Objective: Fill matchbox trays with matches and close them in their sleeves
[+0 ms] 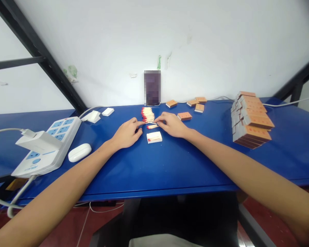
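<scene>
A pile of red-headed matches [148, 115] lies on the blue table, heads to the left. My left hand [128, 133] rests at the pile's near left corner, index fingertip against the match heads and thumb held apart from it. On the other side, my right hand [173, 125] has its thumb and fingertips closed at the plain ends of a few matches. Just below the fingers is a smaller bunch of matches [152, 126]. Nearer to me sits a white matchbox tray [154, 138] with a few matches inside.
Orange matchboxes [184, 116] lie scattered behind my right hand, and a tall stack of matchboxes [252, 120] stands at the right. A dark pixelated device [152, 87] leans on the wall. At left are a power strip [48, 147], a white case [79, 152] and white trays [93, 117].
</scene>
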`<state>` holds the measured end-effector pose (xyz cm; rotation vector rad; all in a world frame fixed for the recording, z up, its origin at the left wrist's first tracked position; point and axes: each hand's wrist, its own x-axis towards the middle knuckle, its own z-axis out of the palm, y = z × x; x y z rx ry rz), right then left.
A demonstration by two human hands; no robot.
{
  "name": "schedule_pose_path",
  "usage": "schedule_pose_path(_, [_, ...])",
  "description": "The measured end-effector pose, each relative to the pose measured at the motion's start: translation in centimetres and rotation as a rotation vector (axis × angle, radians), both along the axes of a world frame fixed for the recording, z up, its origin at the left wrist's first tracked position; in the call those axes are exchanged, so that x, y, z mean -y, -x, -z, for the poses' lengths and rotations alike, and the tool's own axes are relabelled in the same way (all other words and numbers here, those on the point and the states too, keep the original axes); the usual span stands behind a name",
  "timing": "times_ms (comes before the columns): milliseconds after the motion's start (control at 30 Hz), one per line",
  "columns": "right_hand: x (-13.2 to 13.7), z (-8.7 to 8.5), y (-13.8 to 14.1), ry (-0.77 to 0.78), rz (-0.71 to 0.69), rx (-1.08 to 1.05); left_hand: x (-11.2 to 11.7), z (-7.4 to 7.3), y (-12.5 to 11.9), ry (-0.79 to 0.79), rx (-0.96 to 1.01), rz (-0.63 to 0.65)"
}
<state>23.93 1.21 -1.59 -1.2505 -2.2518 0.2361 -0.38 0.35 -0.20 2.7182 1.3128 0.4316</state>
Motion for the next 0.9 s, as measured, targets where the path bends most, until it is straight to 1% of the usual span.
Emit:
schedule_pose_path(267, [0.34, -0.31, -0.04, 0.021, -0.043, 0.018, -0.05, 0.07, 0.01, -0.005, -0.004, -0.001])
schedule_pose_path(467, [0.22, -0.14, -0.05, 0.015, -0.056, 0.012, -0.07, 0.12, 0.0, -0.005, -0.006, -0.005])
schedule_pose_path(900, [0.46, -0.19, 0.05, 0.013, -0.042, 0.0, 0.05, 0.11, -0.02, -0.011, 0.004, 0.001])
